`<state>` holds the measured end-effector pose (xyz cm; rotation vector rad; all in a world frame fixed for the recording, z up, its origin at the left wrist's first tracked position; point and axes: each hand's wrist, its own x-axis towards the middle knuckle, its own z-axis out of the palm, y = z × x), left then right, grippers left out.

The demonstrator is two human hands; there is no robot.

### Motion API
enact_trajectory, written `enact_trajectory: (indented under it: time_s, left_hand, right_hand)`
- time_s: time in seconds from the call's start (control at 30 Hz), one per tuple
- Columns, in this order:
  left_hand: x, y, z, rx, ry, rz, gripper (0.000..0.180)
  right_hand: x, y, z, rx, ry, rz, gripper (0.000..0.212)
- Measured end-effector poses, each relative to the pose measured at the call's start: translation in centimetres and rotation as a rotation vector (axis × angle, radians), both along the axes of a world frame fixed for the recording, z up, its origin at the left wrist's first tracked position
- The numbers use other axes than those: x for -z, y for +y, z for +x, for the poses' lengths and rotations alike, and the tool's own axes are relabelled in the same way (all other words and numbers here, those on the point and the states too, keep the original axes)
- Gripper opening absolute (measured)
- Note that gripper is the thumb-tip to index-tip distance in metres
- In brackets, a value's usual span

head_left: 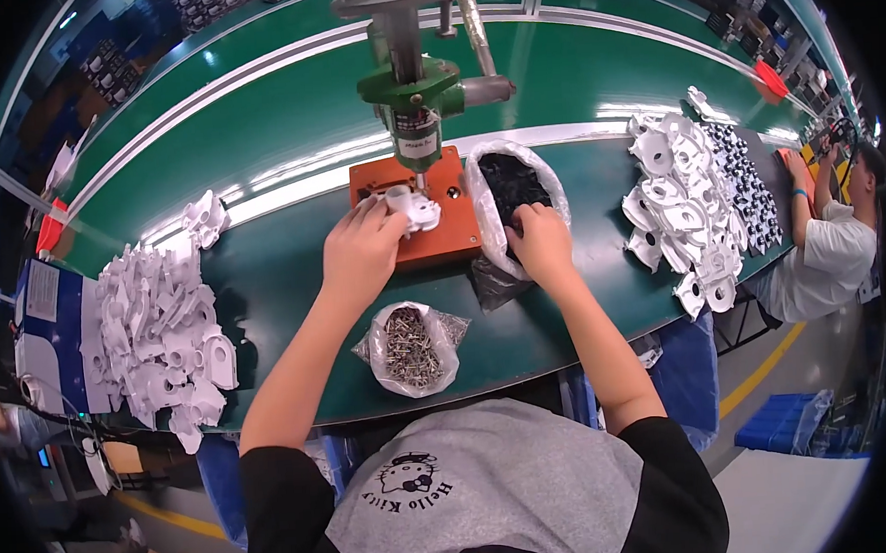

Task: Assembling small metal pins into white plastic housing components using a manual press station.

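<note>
My left hand (363,243) grips a white plastic part (416,210) on top of the orange fixture block (436,245), its fingers curled over the part's left side. Right above stands a press head (417,143), green and grey, its tip close to the part. My right hand (542,239) is at a clear plastic bag (554,184) of small black pieces (510,180), fingers drawn together at the bag's right side. What those fingers hold, if anything, is hidden. Nearer to me, between my forearms, sits an open bag of small metal screws (412,348).
White plastic parts (166,336) lie heaped at the left beside a blue box (54,307). At the right spreads another pile of white parts (681,194), next to rows of black-dotted pieces (744,186). A co-worker (826,226) is at the far right. A metal-edged green conveyor (572,69) runs behind.
</note>
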<state>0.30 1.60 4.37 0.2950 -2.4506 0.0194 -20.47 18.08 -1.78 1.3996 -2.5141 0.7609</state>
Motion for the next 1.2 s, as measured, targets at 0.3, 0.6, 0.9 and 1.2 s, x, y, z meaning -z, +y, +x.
enact_trajectory:
  time_s: [0.3,0.6,0.9,1.2]
  left_hand:
    - [1.4,-0.9,-1.5,0.058,0.004,0.080,0.013]
    - [3.3,-1.4,-1.0,0.061,0.034,0.173,0.011]
    - [4.2,-1.4,-1.3,0.045,0.138,0.195,0.012]
    - [3.9,-1.4,-1.1,0.031,0.162,0.192,0.017]
  right_hand:
    - [-0.1,0.0,-1.0,-0.052,-0.297,-0.178,0.008]
    - [-4.4,-5.4,1.1,-0.302,-0.159,-0.439,0.011]
    - [-3.0,-9.1,2.0,-0.545,0.068,-0.347,0.008]
    - [-5.0,-6.0,4.4,-0.637,0.293,-0.198,0.018]
